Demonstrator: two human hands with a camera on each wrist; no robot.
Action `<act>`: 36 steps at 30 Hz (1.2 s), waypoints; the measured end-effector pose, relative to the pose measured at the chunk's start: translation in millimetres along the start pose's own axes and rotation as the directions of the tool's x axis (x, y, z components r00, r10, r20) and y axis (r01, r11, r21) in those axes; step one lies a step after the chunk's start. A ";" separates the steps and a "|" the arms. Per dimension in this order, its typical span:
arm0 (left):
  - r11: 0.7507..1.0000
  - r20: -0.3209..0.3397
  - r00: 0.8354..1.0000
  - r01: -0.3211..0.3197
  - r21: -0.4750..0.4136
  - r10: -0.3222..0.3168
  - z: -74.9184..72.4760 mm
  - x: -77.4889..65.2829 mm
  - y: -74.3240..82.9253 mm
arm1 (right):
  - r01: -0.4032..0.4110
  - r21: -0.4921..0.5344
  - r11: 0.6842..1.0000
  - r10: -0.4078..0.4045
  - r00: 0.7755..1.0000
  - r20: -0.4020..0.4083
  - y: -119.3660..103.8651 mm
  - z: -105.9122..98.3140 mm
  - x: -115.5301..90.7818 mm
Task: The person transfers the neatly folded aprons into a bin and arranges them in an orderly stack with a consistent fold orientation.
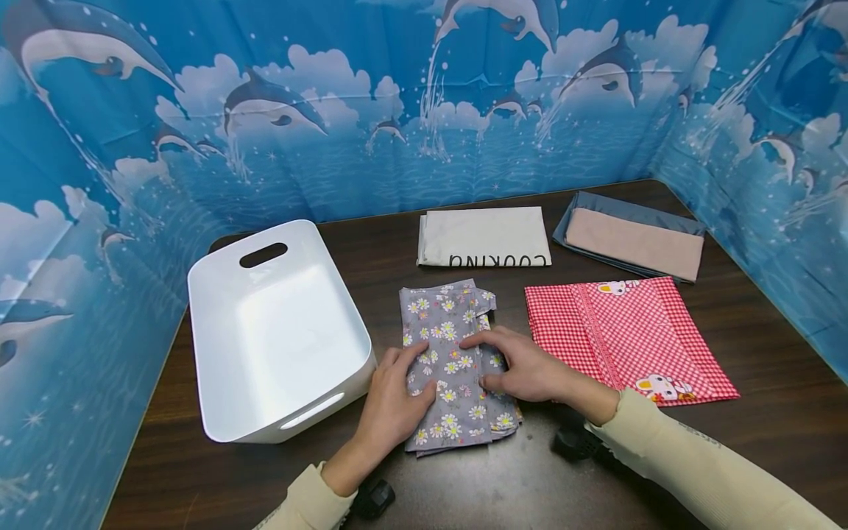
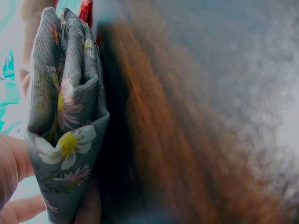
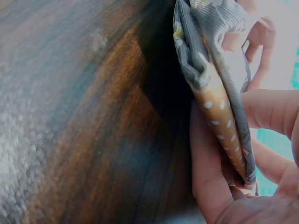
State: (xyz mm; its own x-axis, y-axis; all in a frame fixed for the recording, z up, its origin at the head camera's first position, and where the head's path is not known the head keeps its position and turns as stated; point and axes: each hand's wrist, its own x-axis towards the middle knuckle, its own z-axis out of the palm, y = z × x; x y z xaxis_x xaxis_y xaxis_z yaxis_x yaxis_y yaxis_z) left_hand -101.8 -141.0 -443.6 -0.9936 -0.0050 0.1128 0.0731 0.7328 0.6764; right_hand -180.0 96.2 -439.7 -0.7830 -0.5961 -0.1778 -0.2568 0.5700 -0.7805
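Makeshift curtained booth around a counter

Creased dolphin-and-cloud sheeting (image 1: 371, 177) screens a dark wood-grain counter (image 1: 477, 493) at the back and on both sides, forming a small enclosed booth. Black wrist cameras (image 1: 375, 500) mark a recording setup. Whether it stands in a home or a studio cannot be told.

Left hand (image 1: 392, 401) and right hand (image 1: 525, 366) — both curled.

On the worktop (image 1: 782, 397) we see a white bin (image 1: 278, 331) at nine o'clock, folded cream cloth (image 1: 486, 230) with dark lettering at twelve, blue-grey and pink folded fabric (image 1: 634, 239) at two, and red checked cloth (image 1: 629, 342) at three; dolphin-print curtain (image 1: 397, 169) beyond twelve.
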 end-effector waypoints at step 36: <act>0.984 -0.019 0.999 0.035 -0.175 -0.039 -34.1 3.3 38.6 | 0.024 0.239 0.971 -0.019 0.999 -0.026 -20.5 -29.4 -2.4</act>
State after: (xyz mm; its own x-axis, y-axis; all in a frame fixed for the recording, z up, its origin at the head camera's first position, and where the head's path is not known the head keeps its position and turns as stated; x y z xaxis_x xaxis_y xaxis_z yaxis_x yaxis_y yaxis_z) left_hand -99.3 -135.9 -392.3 -0.9939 -0.0468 0.1001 0.0519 0.6019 0.7969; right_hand -189.6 102.5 -405.6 -0.7925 -0.5918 -0.1475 -0.1326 0.4033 -0.9054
